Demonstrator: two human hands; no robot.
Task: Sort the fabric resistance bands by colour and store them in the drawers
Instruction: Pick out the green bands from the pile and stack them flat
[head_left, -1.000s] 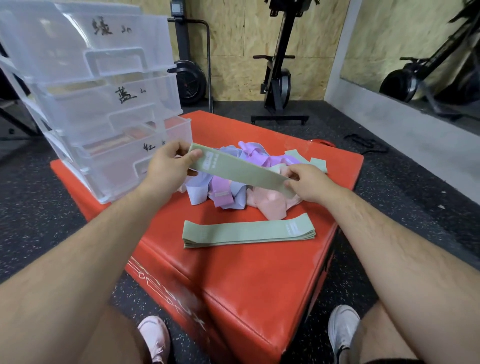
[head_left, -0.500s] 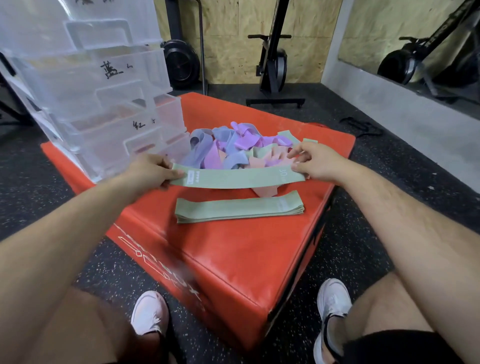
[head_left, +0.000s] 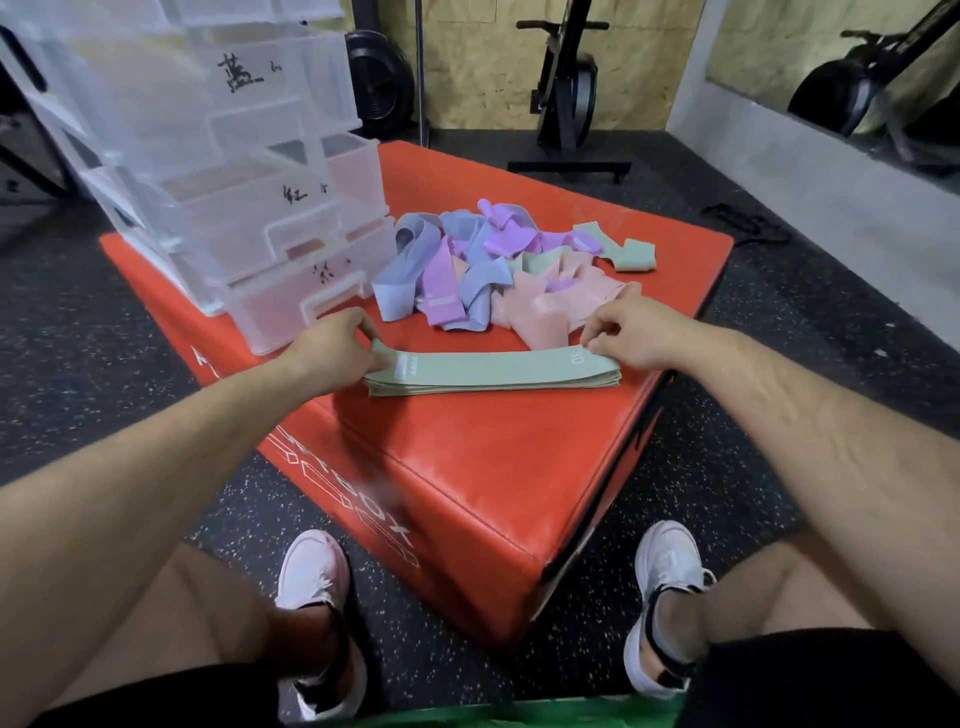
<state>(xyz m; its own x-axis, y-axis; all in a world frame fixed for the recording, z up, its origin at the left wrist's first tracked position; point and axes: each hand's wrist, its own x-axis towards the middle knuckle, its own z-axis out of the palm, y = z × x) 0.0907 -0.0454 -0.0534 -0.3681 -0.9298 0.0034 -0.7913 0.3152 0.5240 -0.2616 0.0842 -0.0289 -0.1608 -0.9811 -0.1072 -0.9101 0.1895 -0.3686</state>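
A flat stack of green bands (head_left: 493, 371) lies near the front of the red foam box (head_left: 467, 467). My left hand (head_left: 332, 348) pinches the top green band at its left end, and my right hand (head_left: 631, 332) pinches its right end; the band rests on the stack. Behind it sits a loose heap of blue, purple, pink and green bands (head_left: 498, 270). A clear plastic drawer unit (head_left: 208, 156) with handwritten labels stands on the box's left side, its drawers pulled partly out.
The box stands on a dark speckled rubber floor (head_left: 104, 338). Exercise machines (head_left: 566, 88) stand at the back wall, and a grey ledge (head_left: 831, 171) runs along the right. My white shoes (head_left: 311, 582) and knees are at the box's front corner.
Both hands have lowered the stretched green band from above the heap down onto the green stack. The camera has tilted downward.
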